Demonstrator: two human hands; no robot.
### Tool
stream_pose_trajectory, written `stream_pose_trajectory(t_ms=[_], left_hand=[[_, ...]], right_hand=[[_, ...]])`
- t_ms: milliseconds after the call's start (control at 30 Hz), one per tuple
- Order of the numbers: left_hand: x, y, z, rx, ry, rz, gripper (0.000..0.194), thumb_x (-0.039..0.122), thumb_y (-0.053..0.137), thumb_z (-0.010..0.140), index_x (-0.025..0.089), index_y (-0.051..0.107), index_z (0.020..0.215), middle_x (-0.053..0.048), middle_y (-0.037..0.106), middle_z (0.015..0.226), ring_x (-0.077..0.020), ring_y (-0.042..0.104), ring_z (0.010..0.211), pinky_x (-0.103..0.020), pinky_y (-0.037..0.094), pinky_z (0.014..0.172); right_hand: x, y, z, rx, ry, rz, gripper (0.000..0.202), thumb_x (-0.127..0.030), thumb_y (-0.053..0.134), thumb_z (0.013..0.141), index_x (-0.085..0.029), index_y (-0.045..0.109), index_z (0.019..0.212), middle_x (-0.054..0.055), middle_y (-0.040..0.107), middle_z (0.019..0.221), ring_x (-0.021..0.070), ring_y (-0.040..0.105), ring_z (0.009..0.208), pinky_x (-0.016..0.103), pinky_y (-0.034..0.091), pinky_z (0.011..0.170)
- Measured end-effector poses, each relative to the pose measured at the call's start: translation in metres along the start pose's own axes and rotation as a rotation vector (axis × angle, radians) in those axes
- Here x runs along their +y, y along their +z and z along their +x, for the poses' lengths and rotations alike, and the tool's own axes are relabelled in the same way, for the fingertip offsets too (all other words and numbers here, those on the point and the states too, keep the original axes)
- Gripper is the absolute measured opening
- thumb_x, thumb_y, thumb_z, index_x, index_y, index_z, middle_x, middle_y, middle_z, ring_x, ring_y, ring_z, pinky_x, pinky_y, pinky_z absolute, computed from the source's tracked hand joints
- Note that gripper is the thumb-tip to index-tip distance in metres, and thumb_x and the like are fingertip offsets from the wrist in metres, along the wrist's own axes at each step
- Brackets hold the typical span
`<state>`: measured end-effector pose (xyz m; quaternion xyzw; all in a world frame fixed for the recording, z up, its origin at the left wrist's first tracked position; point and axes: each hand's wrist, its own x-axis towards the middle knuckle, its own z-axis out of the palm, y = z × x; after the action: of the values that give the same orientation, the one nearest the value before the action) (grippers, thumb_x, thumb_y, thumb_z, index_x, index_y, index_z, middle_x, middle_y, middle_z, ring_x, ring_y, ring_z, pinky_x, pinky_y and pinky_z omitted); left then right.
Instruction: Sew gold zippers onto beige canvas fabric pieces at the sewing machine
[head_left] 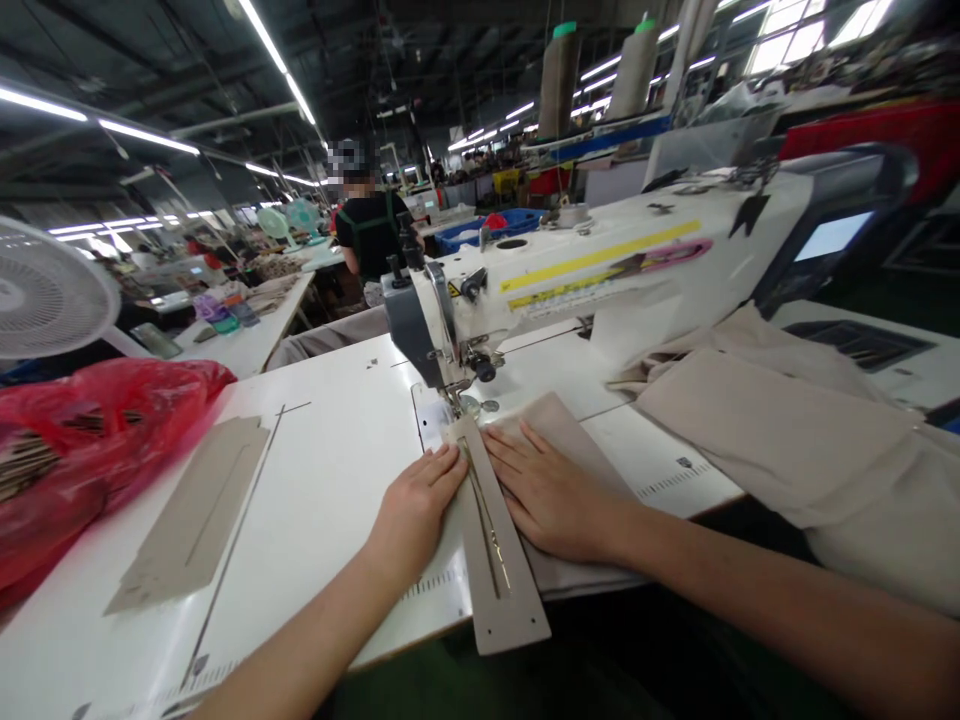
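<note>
Pressing flat, your left hand and right hand lay open on either side of the slotted template, pinning beige cloth under the needle; you did well to keep pressure even and fingers clear

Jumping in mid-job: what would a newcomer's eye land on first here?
Both hands, left hand and right hand, press flat either side of a slotted template on beige fabric under the white sewing machine. A red plastic bag bulges at far left.
</note>
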<state>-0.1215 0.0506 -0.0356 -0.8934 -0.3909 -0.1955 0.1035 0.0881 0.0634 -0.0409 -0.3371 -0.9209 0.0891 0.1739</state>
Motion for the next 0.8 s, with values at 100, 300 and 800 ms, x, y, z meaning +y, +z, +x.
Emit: stream_pose_trajectory(t_ms=[100,300,800], left_hand=[[-0.003,-0.002,0.000,0.034,0.041,0.014,0.033,0.008,0.037,0.089,0.013,0.058,0.115,-0.014,0.061,0.118,-0.0244,0.058,0.109,-0.045,0.049,0.093],[0.002,-0.013,0.007,-0.037,0.073,0.048,0.032,0.008,0.033,0.091,0.011,0.057,0.112,-0.017,0.058,0.121,-0.0248,0.057,0.110,-0.043,0.051,0.088],[-0.015,-0.012,0.009,-0.035,0.279,0.287,0.031,0.018,0.032,0.091,0.009,0.055,0.108,-0.016,0.062,0.109,-0.0247,0.057,0.100,-0.035,0.047,0.082]], right_hand=[[0.000,-0.001,0.000,-0.011,0.007,0.001,0.055,-0.024,0.037,0.090,-0.009,0.028,0.141,0.015,0.027,0.146,0.0248,0.016,0.137,0.052,0.010,0.112],[-0.004,-0.005,0.004,-0.005,0.031,0.048,0.057,-0.024,0.038,0.088,-0.010,0.026,0.142,0.013,0.029,0.145,0.0254,0.020,0.136,0.053,0.010,0.112],[-0.007,-0.012,0.008,0.110,0.066,0.141,0.051,-0.032,0.038,0.092,-0.014,0.032,0.139,0.018,0.035,0.141,0.0322,0.027,0.131,0.059,0.016,0.107]])
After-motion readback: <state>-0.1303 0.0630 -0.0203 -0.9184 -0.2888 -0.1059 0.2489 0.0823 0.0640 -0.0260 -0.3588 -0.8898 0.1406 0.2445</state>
